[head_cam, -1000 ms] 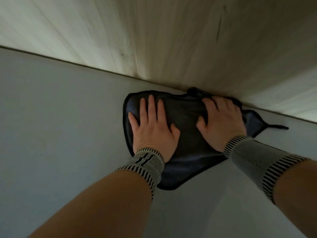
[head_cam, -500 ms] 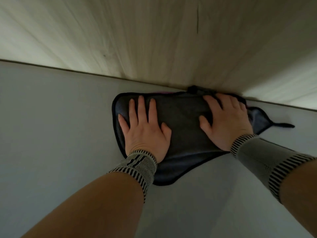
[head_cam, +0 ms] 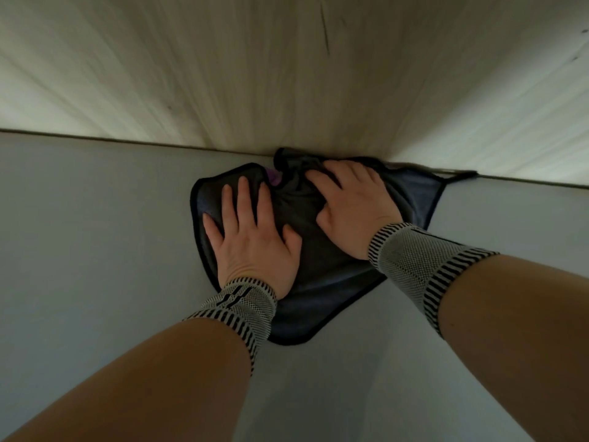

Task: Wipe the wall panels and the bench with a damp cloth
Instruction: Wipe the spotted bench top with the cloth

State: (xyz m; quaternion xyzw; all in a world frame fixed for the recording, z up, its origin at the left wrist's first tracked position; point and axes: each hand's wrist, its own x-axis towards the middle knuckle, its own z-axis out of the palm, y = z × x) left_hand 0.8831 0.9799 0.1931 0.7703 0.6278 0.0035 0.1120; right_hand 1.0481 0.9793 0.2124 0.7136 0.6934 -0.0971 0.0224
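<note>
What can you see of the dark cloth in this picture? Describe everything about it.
The cloth is dark grey, soft-looking fabric with a black stitched edge. It lies on the pale grey bench, bunched into folds at its middle, its far edge pushed against the wooden wall panel. A thin black loop trails from its right corner along the seam. A small purple patch shows near its top. The left hand presses flat on it with spread fingers; the right hand presses it with its fingers among the folds.
</note>
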